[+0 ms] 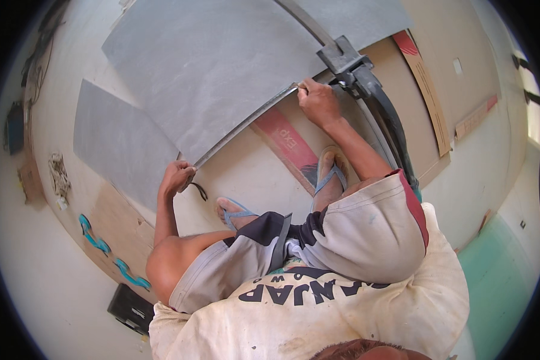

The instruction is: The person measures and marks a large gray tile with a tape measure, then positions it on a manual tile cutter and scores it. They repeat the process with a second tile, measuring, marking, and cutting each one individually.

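Observation:
A thin metallic strip, which looks like a measuring tape (246, 128), stretches along the near edge of a large grey tile (216, 66). My left hand (179, 175) is closed at its lower left end, by the tile's corner; a black strap (201, 191) dangles there, and the tape's case is mostly hidden in the fingers. At the upper right end, my right hand (320, 105) pinches the tape beside the tile's edge. Just past that hand stands the black head of a tile cutter (345, 62), its rail running across the tile.
Another grey tile (117, 141) lies at the left. Teal-handled suction lifters (93, 236), a black case (128, 307) and a crumpled rag (59, 177) rest farther left. Cardboard strips (425, 93) lie at the right, and a green translucent sheet (498, 288) at the lower right. My sandalled feet are close to the tape.

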`<state>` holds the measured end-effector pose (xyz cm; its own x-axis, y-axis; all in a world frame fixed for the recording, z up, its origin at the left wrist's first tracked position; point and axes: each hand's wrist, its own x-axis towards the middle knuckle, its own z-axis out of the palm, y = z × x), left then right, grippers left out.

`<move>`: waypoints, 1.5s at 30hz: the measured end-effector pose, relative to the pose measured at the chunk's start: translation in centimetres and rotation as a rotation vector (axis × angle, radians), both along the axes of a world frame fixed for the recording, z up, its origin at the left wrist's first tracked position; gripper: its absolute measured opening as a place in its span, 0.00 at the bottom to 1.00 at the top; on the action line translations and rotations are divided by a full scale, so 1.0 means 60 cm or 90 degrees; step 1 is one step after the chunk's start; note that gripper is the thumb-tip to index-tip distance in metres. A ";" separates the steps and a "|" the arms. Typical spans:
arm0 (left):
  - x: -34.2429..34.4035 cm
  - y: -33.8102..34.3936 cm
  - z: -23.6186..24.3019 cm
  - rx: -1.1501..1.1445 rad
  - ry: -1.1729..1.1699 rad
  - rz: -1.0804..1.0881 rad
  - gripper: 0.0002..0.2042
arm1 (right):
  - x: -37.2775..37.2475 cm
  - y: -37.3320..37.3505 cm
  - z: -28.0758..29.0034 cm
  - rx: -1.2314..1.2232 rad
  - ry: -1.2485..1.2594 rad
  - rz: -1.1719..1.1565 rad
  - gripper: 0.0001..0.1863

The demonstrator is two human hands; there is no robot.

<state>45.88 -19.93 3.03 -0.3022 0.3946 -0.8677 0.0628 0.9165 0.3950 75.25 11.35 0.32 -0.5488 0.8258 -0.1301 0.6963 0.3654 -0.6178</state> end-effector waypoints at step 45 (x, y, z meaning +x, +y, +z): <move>0.002 0.006 0.006 -0.004 -0.024 0.004 0.10 | 0.016 -0.004 -0.006 -0.007 0.041 -0.014 0.05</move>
<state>45.97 -19.55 3.41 -0.2723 0.3866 -0.8811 0.0423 0.9196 0.3905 76.19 11.10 -0.06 -0.5377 0.8366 -0.1049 0.6634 0.3429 -0.6651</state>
